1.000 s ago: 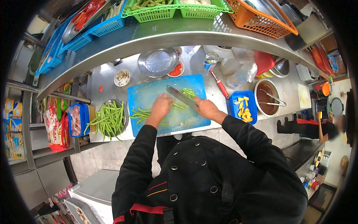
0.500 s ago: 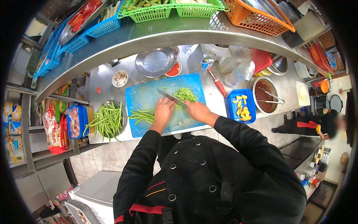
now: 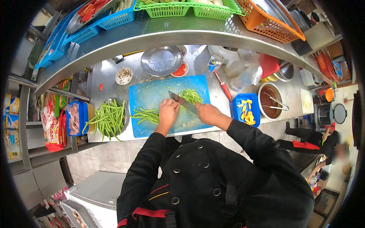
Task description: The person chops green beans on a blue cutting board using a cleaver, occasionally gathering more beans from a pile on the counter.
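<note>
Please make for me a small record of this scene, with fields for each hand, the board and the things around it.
left hand: fingers curled close beside the knife blade; what lies under them is hidden
right hand: gripping the knife
cutting board: blue, with whole green beans at left, chopped green pieces at right
left of board: metal bowl heaped with green beans
right of board: red-handled tool, blue container with yellow pieces
beyond board: round metal dish
</note>
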The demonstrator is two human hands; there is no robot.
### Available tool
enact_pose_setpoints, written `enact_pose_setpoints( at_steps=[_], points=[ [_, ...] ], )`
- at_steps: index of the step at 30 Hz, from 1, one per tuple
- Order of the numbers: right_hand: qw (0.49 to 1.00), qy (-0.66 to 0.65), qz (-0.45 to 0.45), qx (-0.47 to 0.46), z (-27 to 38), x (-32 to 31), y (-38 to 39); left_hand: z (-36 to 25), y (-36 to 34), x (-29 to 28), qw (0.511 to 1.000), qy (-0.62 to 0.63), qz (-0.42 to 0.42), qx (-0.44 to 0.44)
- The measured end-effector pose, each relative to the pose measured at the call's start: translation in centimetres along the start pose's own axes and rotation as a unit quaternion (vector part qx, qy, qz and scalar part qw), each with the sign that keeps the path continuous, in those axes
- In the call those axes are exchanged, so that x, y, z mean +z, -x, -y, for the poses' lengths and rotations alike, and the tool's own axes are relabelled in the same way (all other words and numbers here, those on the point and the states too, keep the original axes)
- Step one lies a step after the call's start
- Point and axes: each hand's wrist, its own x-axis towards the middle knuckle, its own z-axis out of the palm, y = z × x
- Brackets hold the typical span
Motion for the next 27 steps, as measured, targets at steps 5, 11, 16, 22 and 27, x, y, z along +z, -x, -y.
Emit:
enact_pose_setpoints(
  at_steps=[5,11,16,22,27],
  points=[
    [0.999,-0.034,-0.031,0.019,0.7,2.4,-2.9,-0.4,-0.4,0.2,1.000,0.005,-0.006,0.014],
    [0.999,-0.011,0.026,0.019,0.9,-0.2,-1.4,-0.5,-0.2,-0.4,0.999,0.037,-0.002,0.000],
    [0.997,-0.049,-0.059,0.020,1.4,3.8,-2.9,0.1,-0.6,-1.0,0.999,0.027,0.010,0.025],
    [0.999,-0.030,-0.009,0.012,0.3,1.6,-3.4,1.8,-1.0,-0.6,0.999,-0.019,0.028,0.001],
    [1.000,0.002,0.013,0.012,0.1,0.7,-0.8,0.6,-0.2,0.2,0.999,0.003,0.026,0.035]
  ],
)
